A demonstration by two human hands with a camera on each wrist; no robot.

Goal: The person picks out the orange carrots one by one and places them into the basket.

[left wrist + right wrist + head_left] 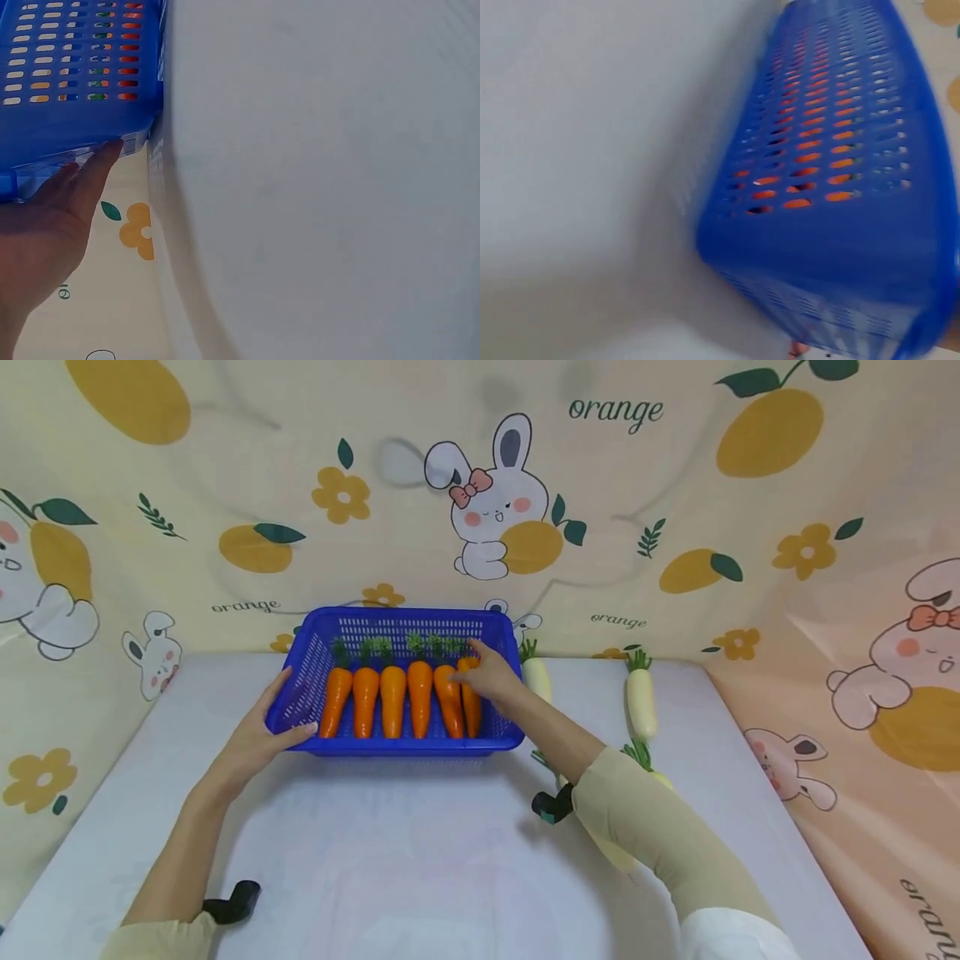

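Note:
A blue plastic basket [405,746] with perforated walls stands on the table toward the back. Inside it lies a row of several orange carrots [392,702], their green tops toward the rear wall. My left hand [258,739] rests against the basket's front left corner, thumb at the front rim and straight fingers along the outside wall. In the left wrist view those fingers [94,176] press the wall from outside. My right hand [491,675] reaches over the right rim, thumb and forefinger spread at the top of the rightmost carrot [471,700]. The right wrist view hides most of this hand.
White radishes lie right of the basket: one [537,678] close beside it, another [641,697] farther right, and one [611,847] partly under my right forearm. A printed cloth [405,527] hangs behind the white table [390,860].

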